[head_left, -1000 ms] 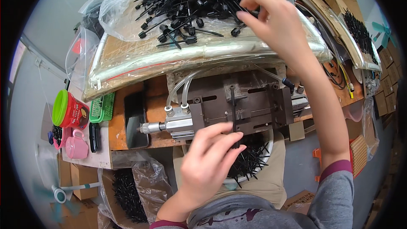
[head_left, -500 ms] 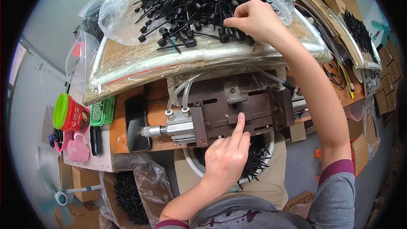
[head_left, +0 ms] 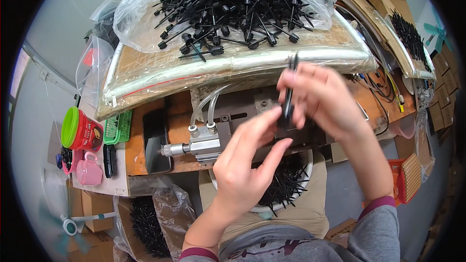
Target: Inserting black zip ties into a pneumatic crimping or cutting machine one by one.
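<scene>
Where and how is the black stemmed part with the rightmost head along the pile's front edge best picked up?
That black stemmed part is probably best pinched by its thick head, coming from the person's side: the head points that way, while its stem runs back into the pile.

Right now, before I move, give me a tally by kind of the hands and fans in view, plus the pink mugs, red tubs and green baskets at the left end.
Hands: 2 (left hand, right hand)
Fans: 2 (lower-left fan, upper-right fan)
Pink mug: 1
Red tub: 1
Green basket: 1
Total: 7
</scene>
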